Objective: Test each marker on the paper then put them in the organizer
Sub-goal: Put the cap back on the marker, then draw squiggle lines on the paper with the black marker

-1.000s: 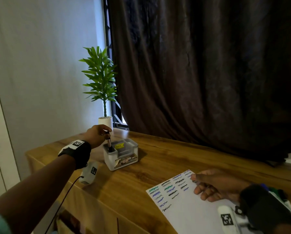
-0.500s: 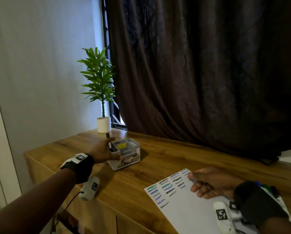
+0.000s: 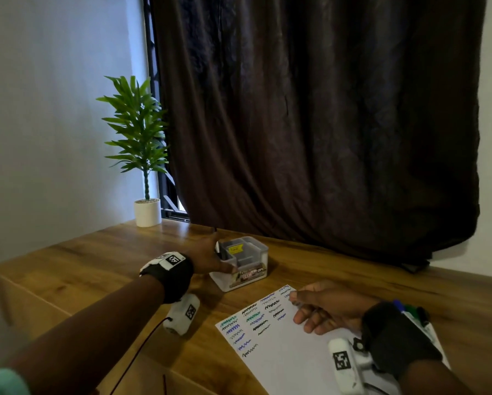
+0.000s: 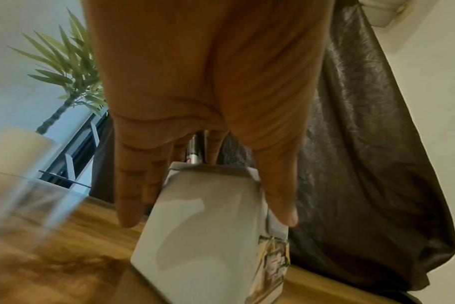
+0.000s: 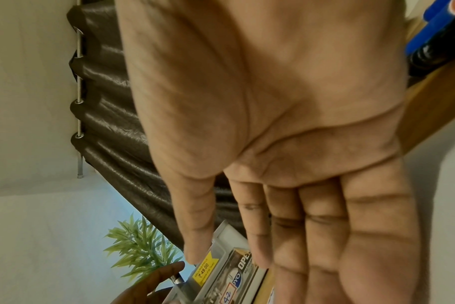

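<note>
While the marker goes in: the left hand (image 3: 207,256) should let it stand in its compartment and draw the fingers straight up, so the box is not dragged.
Left fingers: (image 4: 133,193) relaxed and nearly straight, around the near corner of the organizer (image 3: 240,263); thumb (image 4: 281,207) lies along its other side; they grasp nothing that I can see.
Marker: (image 4: 194,153) upright in the organizer corner, between the fingers, behind the palm; touching or not, I cannot tell.
Right hand: (image 3: 329,307) fingers released, flat on the paper (image 3: 282,354), holding it on the counter (image 3: 102,260).
Other markers: (image 3: 410,310) just behind the right wrist, probably not yet tested.
</note>
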Available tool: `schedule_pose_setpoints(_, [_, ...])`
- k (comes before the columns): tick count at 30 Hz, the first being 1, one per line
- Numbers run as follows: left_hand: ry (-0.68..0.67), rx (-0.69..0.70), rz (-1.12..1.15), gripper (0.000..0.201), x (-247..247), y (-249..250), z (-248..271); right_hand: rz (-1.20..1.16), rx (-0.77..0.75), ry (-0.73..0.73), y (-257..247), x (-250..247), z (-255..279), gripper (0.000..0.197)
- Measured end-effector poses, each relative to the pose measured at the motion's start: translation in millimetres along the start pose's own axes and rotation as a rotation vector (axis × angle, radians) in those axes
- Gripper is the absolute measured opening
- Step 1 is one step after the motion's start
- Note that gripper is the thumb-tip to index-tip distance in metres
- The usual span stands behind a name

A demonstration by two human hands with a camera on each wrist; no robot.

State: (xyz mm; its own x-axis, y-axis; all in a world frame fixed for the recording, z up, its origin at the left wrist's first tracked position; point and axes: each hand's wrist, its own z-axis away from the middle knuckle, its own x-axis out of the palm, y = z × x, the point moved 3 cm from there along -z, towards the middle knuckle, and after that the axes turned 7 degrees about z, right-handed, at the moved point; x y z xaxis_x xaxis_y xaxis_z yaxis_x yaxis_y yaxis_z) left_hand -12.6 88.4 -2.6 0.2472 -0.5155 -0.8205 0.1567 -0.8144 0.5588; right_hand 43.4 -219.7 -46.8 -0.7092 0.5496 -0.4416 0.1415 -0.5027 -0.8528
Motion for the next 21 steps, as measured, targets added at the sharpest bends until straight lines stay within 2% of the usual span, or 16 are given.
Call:
schedule_pose_setpoints(2, [0.052,-0.030,0.009,0.101,-4,5,3,-0.007,-0.008,-0.002,0,-2,-1,0.035])
schedule_pose_setpoints(4, [0.158,-0.011,0.001,0.112,-12,7,9,-0.011,-0.025,0.013,1,-7,-2,0.036])
schedule_pose_setpoints(7, [0.211,0.056,0.139,0.108,-19,17,23,-0.032,-0.047,0.072,-1,-16,-1,0.038])
schedule_pose_setpoints(10, [0.066,0.101,0.201,0.082,-12,34,43,-0.127,-0.082,0.185,-6,-30,5,0.034])
schedule_pose_setpoints(12, [-0.073,0.131,0.125,0.058,-3,48,60,-0.161,-0.095,0.270,-10,-43,13,0.029])
schedule_pose_setpoints(13, [-0.134,0.160,0.083,0.052,2,54,67,-0.168,-0.099,0.310,-11,-50,18,0.026])
schedule_pose_setpoints(16, [-0.225,0.234,0.006,0.057,12,66,85,-0.161,-0.070,0.404,-6,-71,36,0.024])
schedule_pose_setpoints(21, [-0.236,0.305,-0.013,0.063,11,80,105,-0.062,0.014,0.471,12,-91,81,0.023])
